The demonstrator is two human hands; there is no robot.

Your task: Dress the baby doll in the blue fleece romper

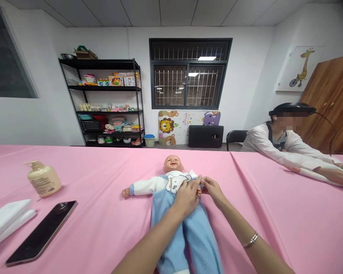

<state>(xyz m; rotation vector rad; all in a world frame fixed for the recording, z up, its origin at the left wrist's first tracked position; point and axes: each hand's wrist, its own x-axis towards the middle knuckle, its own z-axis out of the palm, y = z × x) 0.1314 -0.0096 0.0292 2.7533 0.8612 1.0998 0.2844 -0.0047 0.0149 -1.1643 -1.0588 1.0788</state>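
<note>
Left hand: my left hand (187, 198) lies across the chest of the doll, fingers closed on the front of its outfit, reaching toward my other hand.

Right hand: my right hand (214, 191) comes in from the doll's other side, its fingertips (203, 183) pinched on the outfit's edge near the shoulder, touching my left fingers. A thin silver bangle (250, 239) sits on that wrist. My hands hide exactly how the cloth is held.

In hand: both hands are working at the upper front of the outfit, where the white top meets the blue bib.

Doll: a bald vinyl baby doll (173, 164) lies face up in the middle of the desk, its feet toward me. One arm stretches out to my left, and my hands cover the other.

Outfit: a fleecy pale-blue footed romper (198, 243) over a white top (147, 185), with a bear-like face on the chest.

Desk: a long desk (254, 217) covered in smooth pink cloth.

Beside the doll: to my left stand a cream pump bottle of lotion (43, 179), a black smartphone (41, 232) and a white folded pad (5, 220), all well apart from my hands.

Nearby: a person in a pale long-sleeved top (282, 146) leans on the desk to my right.
</note>
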